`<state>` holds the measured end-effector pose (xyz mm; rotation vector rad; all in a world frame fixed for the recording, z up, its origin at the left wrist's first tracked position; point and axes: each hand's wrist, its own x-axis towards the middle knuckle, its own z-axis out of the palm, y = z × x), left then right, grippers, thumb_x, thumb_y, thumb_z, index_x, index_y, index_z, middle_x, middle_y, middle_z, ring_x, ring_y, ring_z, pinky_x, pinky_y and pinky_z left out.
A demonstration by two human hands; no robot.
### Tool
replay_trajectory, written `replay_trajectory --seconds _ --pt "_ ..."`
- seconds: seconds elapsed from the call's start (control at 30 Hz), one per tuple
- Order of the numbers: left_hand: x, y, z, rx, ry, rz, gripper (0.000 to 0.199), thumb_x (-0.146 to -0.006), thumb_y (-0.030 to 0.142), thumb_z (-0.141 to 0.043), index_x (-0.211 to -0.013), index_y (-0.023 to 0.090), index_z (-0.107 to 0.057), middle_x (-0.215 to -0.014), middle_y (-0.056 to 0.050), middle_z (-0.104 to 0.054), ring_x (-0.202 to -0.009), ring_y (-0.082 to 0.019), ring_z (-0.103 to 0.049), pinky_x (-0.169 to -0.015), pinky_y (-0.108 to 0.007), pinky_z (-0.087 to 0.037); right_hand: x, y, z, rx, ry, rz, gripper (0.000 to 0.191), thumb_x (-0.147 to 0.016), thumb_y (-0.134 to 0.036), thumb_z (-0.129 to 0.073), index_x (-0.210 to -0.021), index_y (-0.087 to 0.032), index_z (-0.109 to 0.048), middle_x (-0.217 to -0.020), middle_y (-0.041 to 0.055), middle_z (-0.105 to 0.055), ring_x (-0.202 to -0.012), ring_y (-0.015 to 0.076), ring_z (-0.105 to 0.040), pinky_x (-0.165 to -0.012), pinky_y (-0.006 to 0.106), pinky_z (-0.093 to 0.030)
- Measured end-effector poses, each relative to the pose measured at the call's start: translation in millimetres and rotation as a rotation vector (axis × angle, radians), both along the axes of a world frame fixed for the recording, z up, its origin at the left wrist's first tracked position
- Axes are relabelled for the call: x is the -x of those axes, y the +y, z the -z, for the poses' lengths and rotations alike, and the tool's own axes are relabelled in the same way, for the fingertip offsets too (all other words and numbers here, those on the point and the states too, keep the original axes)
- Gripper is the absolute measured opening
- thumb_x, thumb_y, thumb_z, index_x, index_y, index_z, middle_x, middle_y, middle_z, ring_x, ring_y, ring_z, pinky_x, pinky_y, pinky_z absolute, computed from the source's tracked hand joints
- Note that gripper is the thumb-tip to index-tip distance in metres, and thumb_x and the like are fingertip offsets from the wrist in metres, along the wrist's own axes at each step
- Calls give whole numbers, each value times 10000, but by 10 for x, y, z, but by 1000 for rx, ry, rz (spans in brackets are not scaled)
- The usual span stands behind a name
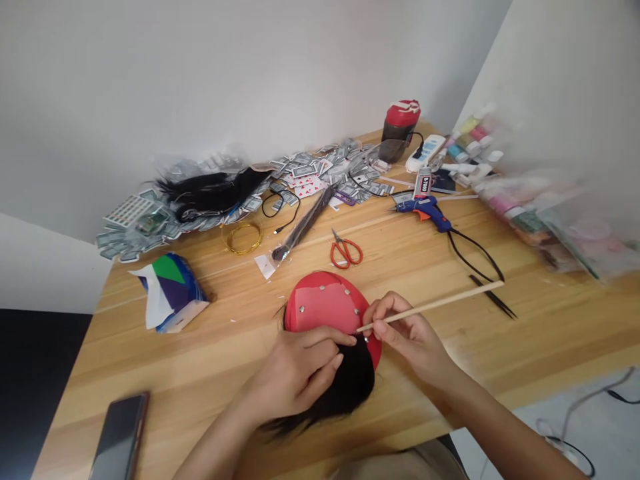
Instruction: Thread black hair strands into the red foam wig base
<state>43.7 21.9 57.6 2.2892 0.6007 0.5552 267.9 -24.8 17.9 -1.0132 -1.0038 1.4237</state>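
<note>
Right fingers (387, 312) pinched narrow on wooden stick (440, 305), tip over red foam cap (320, 303); left fingers (325, 340) curled, pressing black hair (345, 387) at cap's 6 o'clock.

My left hand (295, 380) hid part of the red dome (320, 303); right of the glue gun (423, 212), colored tubes (470, 137) and plastic bags (540, 223) blurred past reading; left of it, a phone (120, 437) ran out of view

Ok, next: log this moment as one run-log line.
left hand: holding black hair against red studded cap | right hand: holding wooden stick | nearby: red-handled scissors
</note>
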Motion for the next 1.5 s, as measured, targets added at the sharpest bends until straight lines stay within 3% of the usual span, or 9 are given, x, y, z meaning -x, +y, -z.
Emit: replay_trajectory --seconds 0.27,0.6,1.2,1.5 --pt "0 40 24 81 -20 -8 206 -1036 149 -442 -1049 190 -643 -1091 -70 -763 -938 -136 -731 -804 -216 -528 130 -103 119 -158 -81 177 252 -963 -446 -692 -874 -245 -568 -826 19 -647 -726 171 -625 -675 298 -511" --pt "-27 9 42 61 -13 -31 232 -1044 174 -424 -1066 186 -655 -1092 -74 -763 -975 -153 -735 -850 -244 -543 171 -122 168 -237 -125 246 257 -961 -469 -683 -868 -256 -571 -808 15 -630 -722 191 -644 -649 314 -515" --pt "-51 11 46 27 -75 -60 192 -997 98 -479 -1007 178 -653 -1028 -50 -760 -908 -112 -727 -790 -171 -506 254 -103 286 -459 -116 354 114 -1010 -263 -642 -909 -241 -592 -759 8 -653 -659 153 -651 -592 260 -534" --pt "-16 21 37 219 -101 -81 225 -1012 116 -500 -1062 212 -698 -1050 -29 -756 -958 -107 -708 -848 -158 -494 253 -114 306 -407 -73 369 117 -995 -278 -668 -902 -236 -612 -765 6 -658 -649 145 -653 -600 262 -546"
